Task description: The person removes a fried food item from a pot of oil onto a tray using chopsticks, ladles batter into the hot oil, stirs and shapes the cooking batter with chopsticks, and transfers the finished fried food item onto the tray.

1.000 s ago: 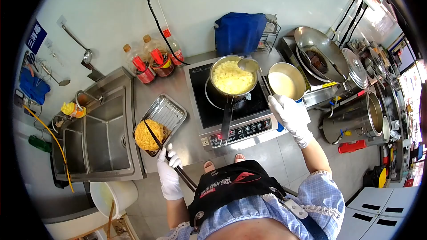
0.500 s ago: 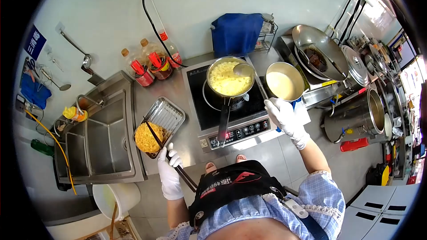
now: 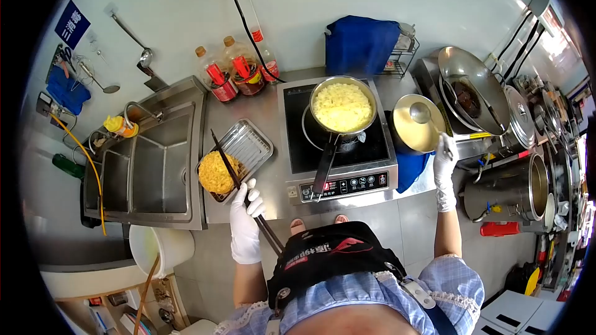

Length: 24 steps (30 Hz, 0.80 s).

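**Busy stainless-steel tabletop point(image 3: 272, 195)**

The black glass-topped cooker point(image 3: 366, 158) carries a round metal pan point(image 3: 341, 133) of yellow food; beside it stands a round metal pot point(image 3: 408, 102) of creamy liquid. A golden round noodle cake point(image 3: 216, 175) sits in a rectangular metal tray point(image 3: 253, 146). The white-gloved right hand point(image 3: 444, 164) grips a metal ladle point(image 3: 420, 112) over the pot; the white-gloved left hand point(image 3: 246, 217) clasps long dark chopsticks point(image 3: 227, 162).

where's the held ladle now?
Head view, right of centre: the ladle is at the pot of pale liquid, right of the cooker, gripped by the right hand.

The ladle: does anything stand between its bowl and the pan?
From the ladle, only rims: the left side of the pot, then the right side of the pan. Nothing else visible intervenes.
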Motion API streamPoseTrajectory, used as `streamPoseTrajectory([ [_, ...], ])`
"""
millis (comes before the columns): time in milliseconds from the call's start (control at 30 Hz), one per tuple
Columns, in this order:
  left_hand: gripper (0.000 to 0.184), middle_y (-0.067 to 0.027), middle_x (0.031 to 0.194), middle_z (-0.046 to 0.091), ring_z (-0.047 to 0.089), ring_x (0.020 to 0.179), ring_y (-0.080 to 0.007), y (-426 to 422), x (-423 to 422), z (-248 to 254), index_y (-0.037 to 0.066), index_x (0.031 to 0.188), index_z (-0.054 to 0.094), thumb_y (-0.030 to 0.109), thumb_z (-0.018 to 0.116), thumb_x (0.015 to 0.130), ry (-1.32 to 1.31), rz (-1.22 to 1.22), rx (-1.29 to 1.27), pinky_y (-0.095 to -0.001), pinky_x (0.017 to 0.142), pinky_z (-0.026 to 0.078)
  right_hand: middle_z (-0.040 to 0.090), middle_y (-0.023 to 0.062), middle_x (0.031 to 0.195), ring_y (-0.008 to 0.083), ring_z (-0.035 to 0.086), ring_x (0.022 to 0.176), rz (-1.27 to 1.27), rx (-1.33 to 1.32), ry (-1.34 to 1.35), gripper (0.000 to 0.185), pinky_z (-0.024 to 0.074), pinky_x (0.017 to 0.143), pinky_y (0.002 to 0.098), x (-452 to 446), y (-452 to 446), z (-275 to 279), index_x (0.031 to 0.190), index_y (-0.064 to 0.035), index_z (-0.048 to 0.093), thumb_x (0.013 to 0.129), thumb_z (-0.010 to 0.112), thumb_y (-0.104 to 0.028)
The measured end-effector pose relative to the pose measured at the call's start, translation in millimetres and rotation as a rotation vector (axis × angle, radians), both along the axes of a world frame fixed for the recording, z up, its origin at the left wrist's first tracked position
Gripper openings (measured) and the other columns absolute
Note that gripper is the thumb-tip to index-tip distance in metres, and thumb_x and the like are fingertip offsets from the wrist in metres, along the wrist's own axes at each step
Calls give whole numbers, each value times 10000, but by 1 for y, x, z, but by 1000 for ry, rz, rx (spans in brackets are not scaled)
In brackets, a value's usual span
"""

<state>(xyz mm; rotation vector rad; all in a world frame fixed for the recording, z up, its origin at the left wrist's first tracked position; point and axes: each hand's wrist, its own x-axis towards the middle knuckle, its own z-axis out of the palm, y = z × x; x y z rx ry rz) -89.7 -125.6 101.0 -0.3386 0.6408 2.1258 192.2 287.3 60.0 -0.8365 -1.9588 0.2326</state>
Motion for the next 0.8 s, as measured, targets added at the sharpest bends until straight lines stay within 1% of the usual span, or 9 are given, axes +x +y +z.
streamPoseTrajectory([
  [233,281,-22,716,469,381,514,-91,47,25,37,46,913,532,309,439,949,235,22,-228,-207,446,324,580,103,778,200,583,761,-47,-197,35,113,461,727,279,0,12,-45,927,3,615,881,544,-72],
  [300,325,-38,765,500,401,556,-113,61,31,37,61,886,547,361,435,943,238,52,-269,-222,479,343,564,69,714,152,554,649,-116,-168,82,157,464,629,266,10,29,-69,939,5,614,886,554,-130],
  [367,339,-42,788,509,402,558,-106,70,34,40,66,874,554,376,434,940,299,2,-256,-204,474,332,533,22,665,97,486,533,-60,-835,431,202,415,497,235,20,32,-73,959,-6,611,876,576,-187],
  [400,342,-47,803,512,404,569,-102,72,35,40,73,874,562,383,434,939,320,-63,-183,-191,472,328,514,-6,654,54,418,465,-71,-844,506,225,332,414,208,20,24,-63,954,-17,604,862,594,-222],
  [500,331,-50,816,511,390,573,-91,90,45,50,86,874,558,391,443,937,324,-84,-180,-187,465,330,507,-6,684,60,430,496,-102,-1333,747,267,356,430,204,46,4,-56,1041,-22,561,849,611,-201],
  [567,303,-63,851,517,429,616,-101,105,56,61,83,857,549,368,475,928,297,-88,-158,-185,486,364,521,4,696,60,440,507,-39,-1388,715,305,371,441,203,58,-31,-57,1071,-29,544,824,642,-178],
  [633,307,-85,880,529,450,635,-122,121,66,60,74,844,544,361,478,927,210,-145,-60,-203,504,399,549,26,720,95,500,565,109,-1175,398,365,427,501,228,43,-89,-34,1132,-4,531,817,642,-153],
  [700,333,-112,900,574,530,833,-185,136,77,51,33,835,560,332,457,939,167,-211,43,-301,781,461,571,38,869,90,511,717,414,-1182,299,595,462,666,238,22,-130,-20,1248,-2,439,746,719,-154],
  [800,389,-121,1012,577,521,844,-177,162,102,48,-6,962,574,332,383,964,206,-367,97,-313,830,448,483,112,1153,176,483,1018,792,-969,261,915,435,845,312,-11,-168,23,1346,-7,309,628,826,-243],
])
